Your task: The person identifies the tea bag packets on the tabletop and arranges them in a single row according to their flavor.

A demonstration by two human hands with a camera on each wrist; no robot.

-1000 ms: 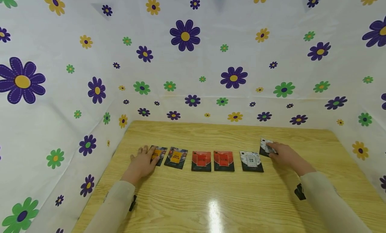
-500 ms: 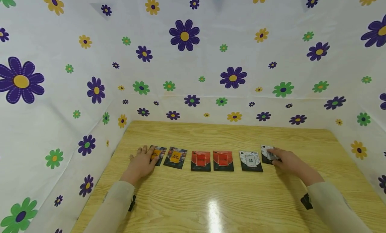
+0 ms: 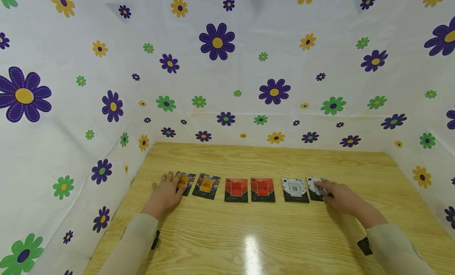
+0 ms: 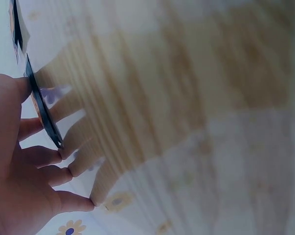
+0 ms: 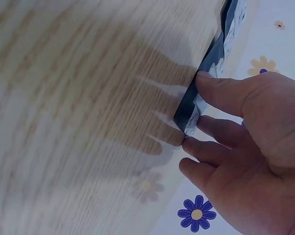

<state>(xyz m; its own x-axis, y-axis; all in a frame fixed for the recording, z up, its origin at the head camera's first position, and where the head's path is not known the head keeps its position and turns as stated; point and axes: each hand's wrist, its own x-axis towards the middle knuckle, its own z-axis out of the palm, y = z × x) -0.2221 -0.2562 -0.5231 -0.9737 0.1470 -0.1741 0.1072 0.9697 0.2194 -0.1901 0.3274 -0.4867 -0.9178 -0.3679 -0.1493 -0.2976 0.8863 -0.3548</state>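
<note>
A flat white-and-black packet (image 3: 313, 187) lies at the right end of a row, and my right hand (image 3: 343, 195) pinches its right side. In the right wrist view the thumb (image 5: 218, 90) meets its near edge while fingertips meet the side. My left hand (image 3: 164, 193) rests spread over the leftmost dark packet (image 3: 185, 180), which has an orange label partly under the fingers. Seen from the left wrist, that packet (image 4: 45, 110) sits between thumb and fingers. A matching white-and-black packet (image 3: 295, 190) lies just left of the right one.
Between the hands lie another orange-labelled packet (image 3: 206, 186) and two red packets, one left (image 3: 236, 190) and one right (image 3: 263, 190). All are on a wooden table (image 3: 213, 235). A white flower-patterned cloth (image 3: 241, 73) rises behind the table and at both sides.
My right hand has drawn its packet nearer and slightly right, bringing it level with its white-and-black neighbour. My left hand stays on the leftmost packet.
</note>
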